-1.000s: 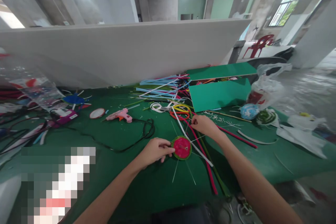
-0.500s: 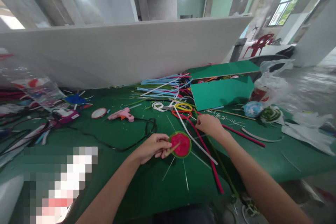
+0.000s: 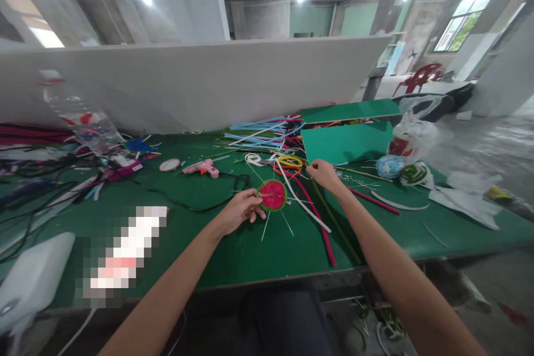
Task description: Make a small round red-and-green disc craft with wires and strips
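In my left hand (image 3: pixel 242 208) is a small round red disc (image 3: pixel 275 196) with a green rim, pinched at its left edge. A short tan stick lies across the disc's face, and thin pale spokes stick out around it. My right hand (image 3: pixel 323 172) is raised to the right of the disc with its fingers closed in a pinch; what they hold, if anything, is too small to make out. Close beside it are scissors with yellow handles (image 3: pixel 291 162). A long green strip (image 3: pixel 334 214) runs from below the right fingers towards the table's front edge.
Red strip (image 3: pixel 319 217) and white strip (image 3: pixel 306 206) lie right of the disc. A pink glue gun (image 3: pixel 202 168) sits left. Behind are blue strips (image 3: pixel 254 136) and a green box (image 3: pixel 346 143). A plastic bottle (image 3: pixel 83 117) stands left; wrapped balls (image 3: pixel 390 167) lie right.
The view has shifted, showing more of the table's front edge. My right hand is a little farther away, nearer the scissors. My left hand still holds the disc.
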Demonstrator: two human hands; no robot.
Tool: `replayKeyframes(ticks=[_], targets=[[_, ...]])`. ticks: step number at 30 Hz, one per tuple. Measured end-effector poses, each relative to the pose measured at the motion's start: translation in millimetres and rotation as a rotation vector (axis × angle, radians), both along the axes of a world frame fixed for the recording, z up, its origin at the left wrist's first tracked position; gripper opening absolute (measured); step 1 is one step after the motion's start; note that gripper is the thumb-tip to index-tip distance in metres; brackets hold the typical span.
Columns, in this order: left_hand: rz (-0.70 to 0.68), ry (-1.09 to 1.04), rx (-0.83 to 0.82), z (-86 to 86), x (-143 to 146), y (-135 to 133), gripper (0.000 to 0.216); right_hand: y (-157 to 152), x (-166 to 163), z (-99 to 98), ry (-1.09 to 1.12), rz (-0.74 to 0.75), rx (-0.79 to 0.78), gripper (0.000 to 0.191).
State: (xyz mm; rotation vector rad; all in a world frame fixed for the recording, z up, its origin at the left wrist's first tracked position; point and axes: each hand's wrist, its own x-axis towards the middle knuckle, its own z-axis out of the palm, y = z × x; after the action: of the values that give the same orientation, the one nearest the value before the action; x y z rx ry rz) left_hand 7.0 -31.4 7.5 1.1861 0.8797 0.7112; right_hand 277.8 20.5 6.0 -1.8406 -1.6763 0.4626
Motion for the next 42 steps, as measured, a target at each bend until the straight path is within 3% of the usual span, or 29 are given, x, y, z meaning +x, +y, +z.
replayKeyframes(ticks=[9, 11, 14, 17, 23, 31, 42], targets=[[0.116, -0.047, 0.042, 0.3, 6.8, 3.7, 0.03, -6.5, -8.2, 15.1, 0.696, 0.2, 0.156, 0.024], [0.108, -0.04, 0.071, -0.9, 8.2, 5.4, 0.03, -11.1, -7.9, 20.9, 0.815, 0.295, 0.147, 0.024], [0.109, -0.017, 0.117, -3.0, 11.1, 6.9, 0.031, -19.8, -6.5, 28.9, 0.994, 0.557, 0.048, 0.018], [0.103, 0.011, 0.16, -4.8, 14.6, 6.8, 0.031, -27.0, -7.1, 33.0, 0.951, 0.727, -0.093, 0.017], [0.091, 0.032, 0.243, -6.3, 16.6, 4.8, 0.029, -29.1, -16.6, 28.8, 0.724, 0.76, -0.214, 0.02], [0.147, 0.034, 0.326, -3.4, 17.7, 3.6, 0.031, -28.6, -29.7, 25.6, 0.595, 0.718, -0.178, 0.025], [0.11, 0.092, 0.323, -4.1, 17.2, 5.0, 0.031, -30.7, -34.9, 25.2, 0.483, 0.67, -0.163, 0.019]])
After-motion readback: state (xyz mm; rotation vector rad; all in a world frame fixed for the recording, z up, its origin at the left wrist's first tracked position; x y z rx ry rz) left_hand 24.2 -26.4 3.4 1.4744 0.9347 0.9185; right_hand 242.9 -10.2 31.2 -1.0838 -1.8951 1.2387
